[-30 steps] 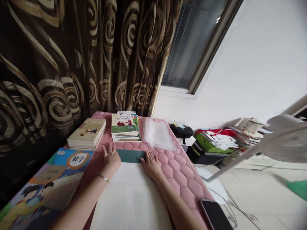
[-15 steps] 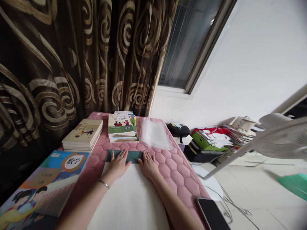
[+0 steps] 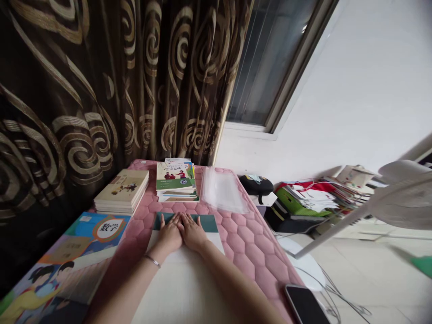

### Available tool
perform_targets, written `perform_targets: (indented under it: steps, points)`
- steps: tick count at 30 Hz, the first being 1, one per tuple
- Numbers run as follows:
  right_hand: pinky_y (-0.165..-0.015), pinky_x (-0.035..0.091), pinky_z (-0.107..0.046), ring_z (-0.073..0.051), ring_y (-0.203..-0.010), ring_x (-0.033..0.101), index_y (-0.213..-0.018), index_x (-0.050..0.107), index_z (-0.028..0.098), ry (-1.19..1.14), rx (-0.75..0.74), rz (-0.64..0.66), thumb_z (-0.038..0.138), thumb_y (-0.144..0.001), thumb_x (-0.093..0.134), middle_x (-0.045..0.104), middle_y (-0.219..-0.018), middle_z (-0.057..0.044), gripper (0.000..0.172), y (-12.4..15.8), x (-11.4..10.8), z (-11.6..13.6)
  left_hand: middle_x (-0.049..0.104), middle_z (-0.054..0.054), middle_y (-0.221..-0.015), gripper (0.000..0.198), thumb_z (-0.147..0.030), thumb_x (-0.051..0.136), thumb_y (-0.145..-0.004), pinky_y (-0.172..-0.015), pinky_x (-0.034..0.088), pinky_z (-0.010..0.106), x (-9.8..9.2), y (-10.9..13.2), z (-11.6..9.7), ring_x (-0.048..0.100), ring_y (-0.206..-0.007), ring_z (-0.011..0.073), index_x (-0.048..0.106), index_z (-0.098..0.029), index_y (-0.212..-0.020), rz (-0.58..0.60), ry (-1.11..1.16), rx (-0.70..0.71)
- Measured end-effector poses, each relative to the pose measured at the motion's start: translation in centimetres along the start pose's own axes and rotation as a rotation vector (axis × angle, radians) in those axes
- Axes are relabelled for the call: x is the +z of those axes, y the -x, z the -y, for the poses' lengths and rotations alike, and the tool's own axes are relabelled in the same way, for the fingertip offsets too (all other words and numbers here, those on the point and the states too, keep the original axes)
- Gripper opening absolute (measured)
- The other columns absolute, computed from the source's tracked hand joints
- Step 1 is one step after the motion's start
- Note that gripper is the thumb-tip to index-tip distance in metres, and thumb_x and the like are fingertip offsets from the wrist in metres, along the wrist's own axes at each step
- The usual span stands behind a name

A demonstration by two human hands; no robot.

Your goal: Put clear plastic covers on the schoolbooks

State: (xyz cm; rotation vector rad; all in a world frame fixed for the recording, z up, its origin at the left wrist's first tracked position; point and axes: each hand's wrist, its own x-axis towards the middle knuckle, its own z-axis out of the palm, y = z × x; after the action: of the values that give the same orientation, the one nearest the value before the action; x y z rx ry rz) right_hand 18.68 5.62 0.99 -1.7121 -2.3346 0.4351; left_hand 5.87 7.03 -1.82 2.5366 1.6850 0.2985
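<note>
In front of me a large book (image 3: 178, 283) with a pale cover lies on the pink quilted surface, a dark green band (image 3: 211, 223) running across its far end. My left hand (image 3: 170, 233) rests flat on that band, fingers stretched forward, a silver bangle on the wrist. Beside it my right hand (image 3: 193, 231) also lies flat, palm down, its fingertips meeting those of the left near the middle of the band. Neither hand grips anything. My forearms cover parts of the book's sides.
A colourful maths textbook (image 3: 67, 265) lies at left, with a stack of beige books (image 3: 123, 191) behind it. Farther back are more booklets (image 3: 175, 180) and clear plastic sleeves (image 3: 224, 191). A phone (image 3: 305, 303) lies at the right edge. A white fan (image 3: 401, 198) stands beyond.
My right hand has slid left along the green band until it meets my left hand. The view has shifted slightly. The books and sleeves lie as before.
</note>
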Motion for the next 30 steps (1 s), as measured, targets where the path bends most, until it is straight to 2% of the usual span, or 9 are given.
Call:
perform_targets:
  steps: [6, 12, 17, 21, 24, 27, 30]
  points:
    - [-0.118, 0.012, -0.054, -0.022, -0.146, 0.023, -0.151, 0.028, 0.016, -0.004, 0.02, -0.005, 0.045, -0.102, 0.021, 0.031, -0.154, -0.013, 0.058, -0.2, 0.6, -0.6, 0.043, 0.012, -0.15, 0.056, -0.02, 0.035, -0.091, -0.117, 0.003, 0.063, -0.7, 0.5, -0.2, 0.038, -0.14, 0.0286, 0.039, -0.019, -0.146, -0.027, -0.003, -0.001]
    - [-0.119, 0.012, -0.049, -0.023, -0.144, 0.028, -0.15, 0.031, 0.011, 0.054, 0.143, -0.085, 0.042, -0.101, 0.026, 0.034, -0.153, -0.015, 0.058, 1.5, -0.5, -4.3, 0.044, 0.015, -0.148, 0.057, -0.036, 0.034, -0.095, -0.117, 0.008, 0.063, -1.4, 0.5, -0.1, 0.042, -0.137, 0.0296, 0.036, -0.014, -0.147, -0.046, -0.022, -0.021]
    - [-0.119, 0.014, -0.044, -0.023, -0.143, 0.031, -0.149, 0.032, 0.006, 0.062, 0.219, -0.081, 0.039, -0.101, 0.027, 0.035, -0.152, -0.016, 0.058, 2.9, -1.6, -6.9, 0.038, 0.017, -0.151, 0.059, -0.036, 0.031, -0.095, -0.116, 0.008, 0.064, -2.7, 1.2, 2.7, 0.039, -0.139, 0.0288, 0.032, -0.009, -0.148, -0.003, -0.072, -0.125]
    - [-0.118, 0.013, -0.044, -0.023, -0.144, 0.029, -0.15, 0.031, 0.008, 0.056, 0.217, -0.075, 0.038, -0.1, 0.028, 0.035, -0.153, -0.015, 0.057, 3.0, -1.6, -7.2, 0.034, 0.017, -0.153, 0.061, -0.037, 0.031, -0.095, -0.115, 0.005, 0.065, -3.7, 2.2, 5.4, 0.036, -0.141, 0.0297, 0.029, -0.009, -0.149, 0.032, -0.122, -0.211]
    - [-0.118, 0.013, -0.044, -0.023, -0.143, 0.03, -0.149, 0.032, 0.009, 0.049, 0.198, -0.08, 0.038, -0.1, 0.027, 0.037, -0.152, -0.015, 0.057, 2.9, -1.4, -7.4, 0.032, 0.017, -0.154, 0.064, -0.041, 0.032, -0.094, -0.115, 0.008, 0.065, -3.9, 2.6, 6.4, 0.029, -0.144, 0.0303, 0.028, -0.009, -0.15, 0.04, -0.146, -0.231]
    - [-0.118, 0.014, -0.044, -0.023, -0.142, 0.033, -0.149, 0.032, 0.009, 0.044, 0.189, -0.078, 0.038, -0.1, 0.028, 0.039, -0.151, -0.015, 0.057, 2.8, -1.5, -7.6, 0.038, 0.017, -0.151, 0.063, -0.041, 0.036, -0.093, -0.114, 0.009, 0.065, -3.8, 2.5, 6.2, 0.025, -0.145, 0.0337, 0.034, -0.01, -0.148, 0.012, -0.189, -0.229]
    - [-0.118, 0.015, -0.045, -0.024, -0.142, 0.033, -0.149, 0.032, 0.008, 0.059, 0.194, -0.07, 0.038, -0.099, 0.03, 0.039, -0.151, -0.015, 0.058, 2.8, -1.6, -7.5, 0.047, 0.018, -0.146, 0.054, -0.031, 0.038, -0.092, -0.112, 0.002, 0.069, -3.2, 1.8, 4.7, 0.028, -0.143, 0.0392, 0.047, -0.01, -0.141, -0.037, -0.252, -0.237]
